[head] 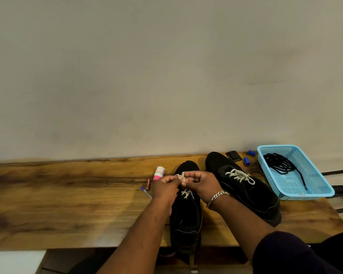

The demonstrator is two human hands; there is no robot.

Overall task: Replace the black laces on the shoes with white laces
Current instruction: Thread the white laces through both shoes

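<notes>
Two black shoes stand on the wooden table (pixel 67 204). The near shoe (pixel 185 220) points away from me and carries a white lace (pixel 186 192) across its lower eyelets. My left hand (pixel 164 187) and my right hand (pixel 200 184) meet above its tongue, each pinching a strand of that white lace, with a loop rising between them. The right wrist wears a silver chain bracelet. The far shoe (pixel 246 186) lies to the right, fully threaded with a white lace (pixel 241 176). Black laces (pixel 283 165) lie coiled in the blue basket (pixel 323 191).
A small white-and-pink bottle (pixel 159 173), a battery (pixel 148 184) and a blue-capped pen (pixel 146 192) lie left of the near shoe. A black box (pixel 233 156) and two blue caps (pixel 246 161) sit by the wall. The basket stands at the table's right end.
</notes>
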